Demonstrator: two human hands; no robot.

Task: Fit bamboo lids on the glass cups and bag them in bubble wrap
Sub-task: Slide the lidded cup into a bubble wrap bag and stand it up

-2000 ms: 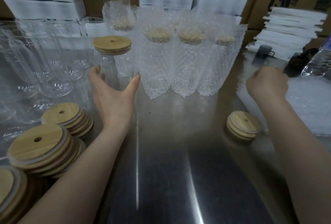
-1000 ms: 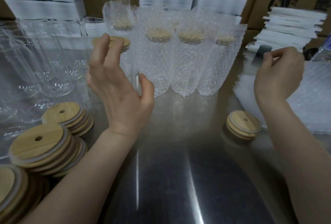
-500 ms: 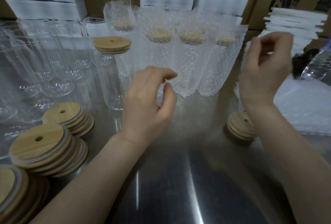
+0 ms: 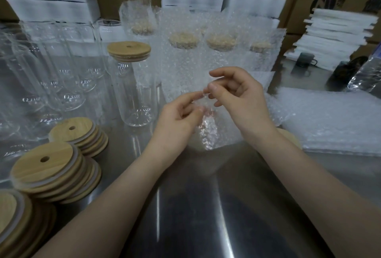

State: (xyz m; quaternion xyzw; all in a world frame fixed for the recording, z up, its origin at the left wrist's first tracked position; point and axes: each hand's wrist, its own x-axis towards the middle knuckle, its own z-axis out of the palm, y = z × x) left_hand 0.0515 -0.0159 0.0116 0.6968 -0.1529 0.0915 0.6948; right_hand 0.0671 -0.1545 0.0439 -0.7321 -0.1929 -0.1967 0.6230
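Clearly the bagging step is in hand, at its very start: a single bubble-wrap bag (image 4: 208,130) is held up over the middle of the table (image 4: 206,216), and both hands work at its upper edge. The left hand (image 4: 177,119) pinches that edge between thumb and fingertips, with the other fingers curled. The right hand (image 4: 241,99) pinches the same edge just beside it with thumb and forefinger, and its remaining fingers are loosely fanned. I judge they are rubbing the two layers apart to find the mouth.

The bag hangs from the pinch with its long axis roughly upright, the mouth end uppermost at the fingers and the closed end towards the table. Whether the lower end touches the steel I cannot tell.

The cup to go in is probably the glass cup (image 4: 135,92) just left of the left hand. It stands upright with its long axis vertical, and a bamboo lid (image 4: 128,51) is already seated on top. Further cups without lids (image 4: 61,72) stand to its left, and stacks of spare lids (image 4: 49,167) lie at the near left. A row of bagged cups (image 4: 183,51) stands at the far side, and a flat pile of bags (image 4: 329,117) lies to the right.

The next move calls for the mouth to be spread wide. One hand must then let go to fetch the lidded cup, which I expect would slide in along the bag's long axis.
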